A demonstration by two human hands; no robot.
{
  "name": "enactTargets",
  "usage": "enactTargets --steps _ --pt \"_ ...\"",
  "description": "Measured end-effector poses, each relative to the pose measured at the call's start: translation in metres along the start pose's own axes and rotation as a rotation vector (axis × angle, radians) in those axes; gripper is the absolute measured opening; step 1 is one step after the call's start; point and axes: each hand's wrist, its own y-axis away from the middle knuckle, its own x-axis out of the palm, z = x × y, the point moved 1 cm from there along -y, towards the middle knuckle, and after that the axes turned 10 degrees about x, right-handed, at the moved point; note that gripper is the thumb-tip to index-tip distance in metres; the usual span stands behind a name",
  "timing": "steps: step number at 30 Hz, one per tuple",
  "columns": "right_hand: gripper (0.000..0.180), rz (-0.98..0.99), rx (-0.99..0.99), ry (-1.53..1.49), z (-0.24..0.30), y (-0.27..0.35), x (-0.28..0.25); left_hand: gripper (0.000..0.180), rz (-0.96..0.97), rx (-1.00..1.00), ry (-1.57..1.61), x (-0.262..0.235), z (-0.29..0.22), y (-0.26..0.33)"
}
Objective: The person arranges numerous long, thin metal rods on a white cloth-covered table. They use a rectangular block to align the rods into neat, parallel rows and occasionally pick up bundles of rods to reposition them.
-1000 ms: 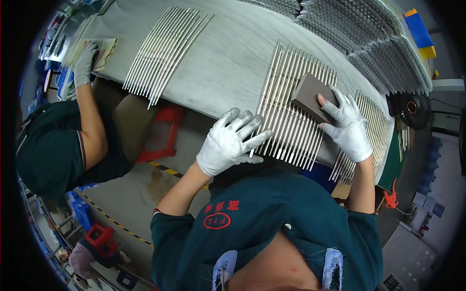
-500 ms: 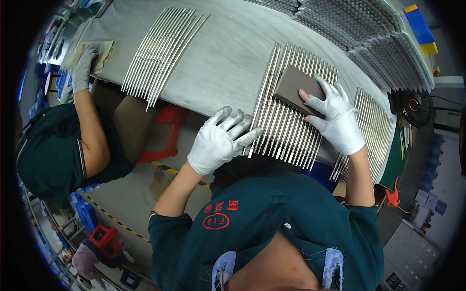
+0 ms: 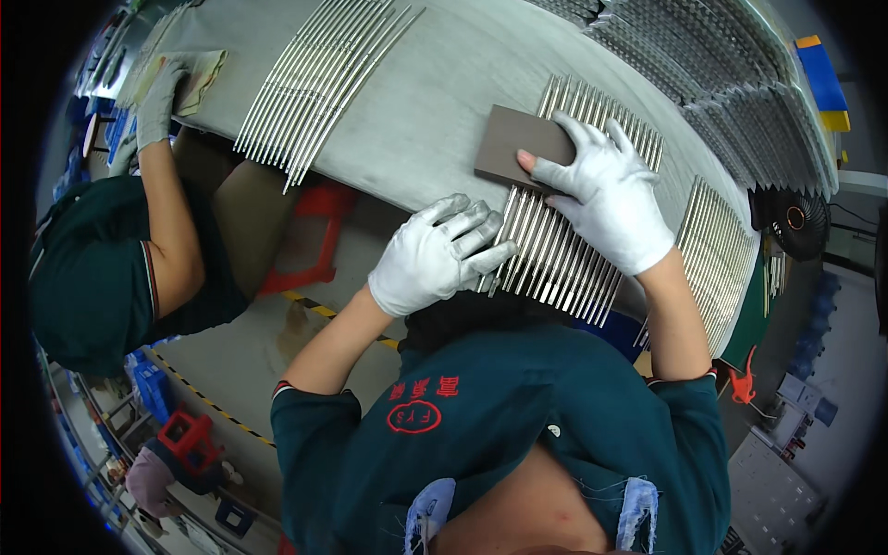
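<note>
A row of slim shiny metal rods (image 3: 561, 263) lies side by side on the grey table (image 3: 462, 69) in front of me. My right hand (image 3: 610, 199), in a white glove with thumb tip bare, grips a flat grey-brown block (image 3: 516, 143) by its right side. The block rests across the upper left of the rods, its left part reaching past the row. At the row's lower left edge, my gloved left hand (image 3: 433, 257) lies with fingers stretched out, fingertips against the outermost rods. The glove's fingers are smudged grey.
Another rod row (image 3: 714, 254) lies to the right, a third (image 3: 324, 83) at the far left. Stacked grey textured trays (image 3: 712, 65) stand at the back right, near a black fan (image 3: 791, 222). A co-worker (image 3: 102, 268) works at left beside a red stool (image 3: 319, 236).
My right hand has slid the block left across the rods, past the row's left edge. My left hand stays at the lower left edge. The view has shifted slightly.
</note>
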Motion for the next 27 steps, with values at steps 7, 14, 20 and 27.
enactTargets --steps 7,14,20,27 --pt "0.049 0.009 0.037 -0.054 -0.027 0.025 -0.002 0.057 -0.068 -0.019 0.029 0.005 -0.001 0.003" --pt "0.051 0.011 0.041 -0.02 -0.007 0.003 0.002 0.062 -0.081 0.023 -0.006 0.01 0.002 0.003" --pt "0.051 0.089 0.161 -0.058 -0.04 0.05 -0.012 0.063 -0.15 0.01 0.011 0.018 0.002 0.007" --pt "0.047 -0.031 -0.018 -0.037 0.008 0.0 0.001 0.062 -0.083 0.025 0.018 0.019 0.006 0.011"
